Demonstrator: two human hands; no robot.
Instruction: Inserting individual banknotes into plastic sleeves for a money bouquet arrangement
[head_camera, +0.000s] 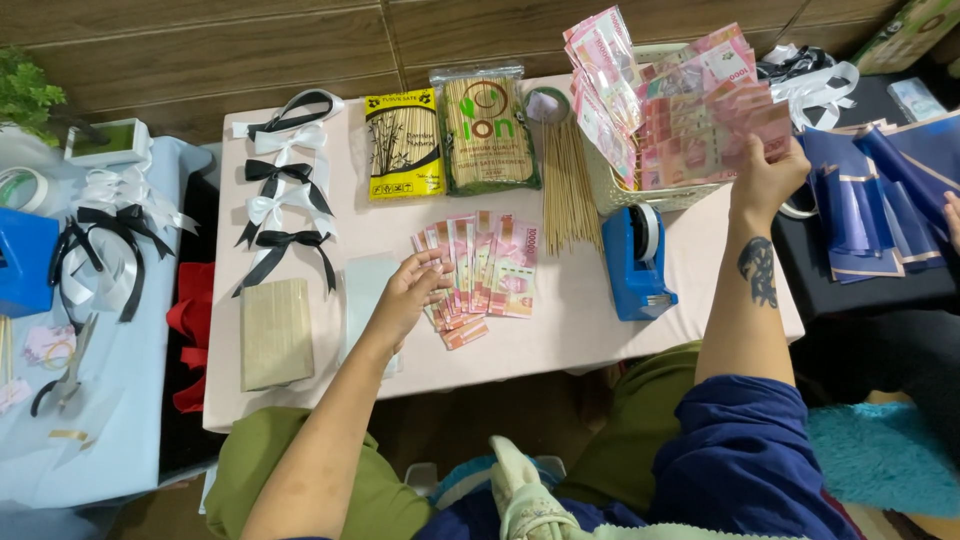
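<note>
A: Checking hands. The left hand (408, 292) rests half-open with fingertips on the fanned banknotes (478, 268) mid-table, pinning them and gripping nothing.

B: Which way do they run?

A: Long axes run away from the person, overlapped sideways. The right hand (765, 175) pinches a note in the pink bundle (700, 105) standing in the basket (660, 195), beside the blue tape dispenser (637, 262).
</note>
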